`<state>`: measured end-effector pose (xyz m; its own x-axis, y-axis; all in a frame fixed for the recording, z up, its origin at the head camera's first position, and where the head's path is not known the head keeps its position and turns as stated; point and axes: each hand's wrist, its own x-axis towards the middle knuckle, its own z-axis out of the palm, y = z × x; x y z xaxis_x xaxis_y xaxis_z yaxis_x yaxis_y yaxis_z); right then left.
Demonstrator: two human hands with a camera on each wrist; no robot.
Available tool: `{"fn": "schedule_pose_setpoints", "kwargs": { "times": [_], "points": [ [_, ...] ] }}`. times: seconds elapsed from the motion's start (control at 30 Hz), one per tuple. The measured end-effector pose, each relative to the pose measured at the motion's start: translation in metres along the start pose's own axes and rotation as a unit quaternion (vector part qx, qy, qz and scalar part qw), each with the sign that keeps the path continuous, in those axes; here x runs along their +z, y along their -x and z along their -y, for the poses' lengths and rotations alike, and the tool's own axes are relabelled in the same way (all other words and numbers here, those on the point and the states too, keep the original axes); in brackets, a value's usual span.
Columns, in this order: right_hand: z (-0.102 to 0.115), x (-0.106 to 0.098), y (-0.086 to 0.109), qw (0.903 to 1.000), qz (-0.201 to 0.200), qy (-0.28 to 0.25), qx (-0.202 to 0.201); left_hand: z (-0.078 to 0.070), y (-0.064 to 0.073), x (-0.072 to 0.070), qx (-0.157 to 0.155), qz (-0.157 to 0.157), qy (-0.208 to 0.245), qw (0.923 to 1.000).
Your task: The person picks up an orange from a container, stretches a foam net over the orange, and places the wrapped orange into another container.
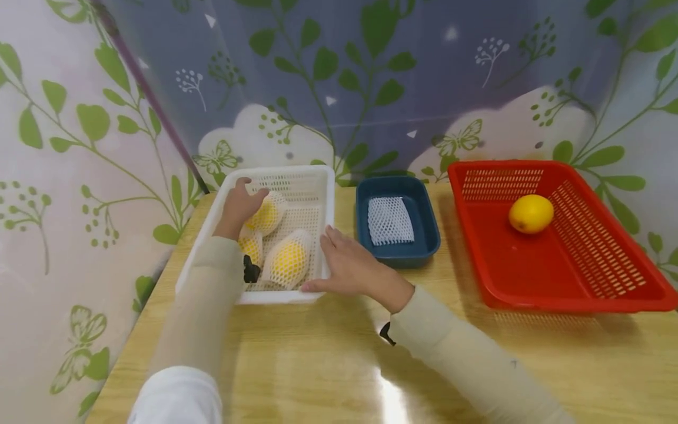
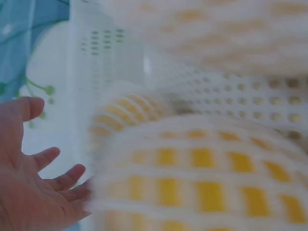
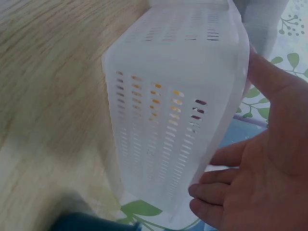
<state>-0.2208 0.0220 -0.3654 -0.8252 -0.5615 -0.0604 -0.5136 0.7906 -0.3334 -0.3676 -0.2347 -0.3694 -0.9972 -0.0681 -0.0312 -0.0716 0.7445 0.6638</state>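
Note:
Three yellow fruits in white foam nets lie in a white plastic basket. My left hand reaches over the basket's left side, fingers spread beside the farthest netted fruit. In the left wrist view that hand's fingers are apart, and a netted fruit fills the foreground. My right hand rests at the basket's right rim, thumb by the near corner and fingers along the edge. The right wrist view shows its fingers fairly straight at the rim of the basket.
A dark blue tray with a white foam net in it stands right of the white basket. Farther right, a red basket holds one bare lemon. A leaf-patterned curtain hangs behind the wooden table.

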Motion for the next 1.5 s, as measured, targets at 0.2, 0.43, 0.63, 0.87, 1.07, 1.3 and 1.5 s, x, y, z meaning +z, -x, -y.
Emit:
{"fn": "schedule_pose_setpoints", "kwargs": {
  "times": [0.2, 0.43, 0.63, 0.87, 1.07, 1.3, 1.5],
  "points": [
    [0.0, -0.029, 0.019, 0.9982, 0.045, 0.04, -0.002, -0.054, 0.019, -0.024, 0.037, 0.027, 0.08, 0.9958],
    [-0.019, -0.074, 0.055, 0.9937, 0.059, 0.093, 0.016, -0.117, 0.062, -0.037, 0.131, 0.09, 0.091, 0.983],
    [-0.045, -0.101, 0.086, 0.9861, 0.057, 0.151, 0.042, -0.153, 0.102, -0.022, 0.217, 0.115, 0.072, 0.9668],
    [-0.081, -0.122, 0.108, 0.9778, 0.076, 0.165, 0.104, -0.183, 0.151, 0.005, 0.31, 0.134, 0.015, 0.9412],
    [-0.127, -0.141, 0.116, 0.9672, 0.086, 0.174, 0.164, -0.201, 0.176, 0.036, 0.349, 0.157, 0.002, 0.9239],
    [-0.166, -0.154, 0.121, 0.9632, 0.087, 0.151, 0.204, -0.211, 0.187, 0.071, 0.35, 0.184, 0.008, 0.9183],
    [-0.198, -0.165, 0.123, 0.963, 0.083, 0.116, 0.229, -0.22, 0.2, 0.103, 0.338, 0.209, -0.022, 0.9172]
  ]
}}
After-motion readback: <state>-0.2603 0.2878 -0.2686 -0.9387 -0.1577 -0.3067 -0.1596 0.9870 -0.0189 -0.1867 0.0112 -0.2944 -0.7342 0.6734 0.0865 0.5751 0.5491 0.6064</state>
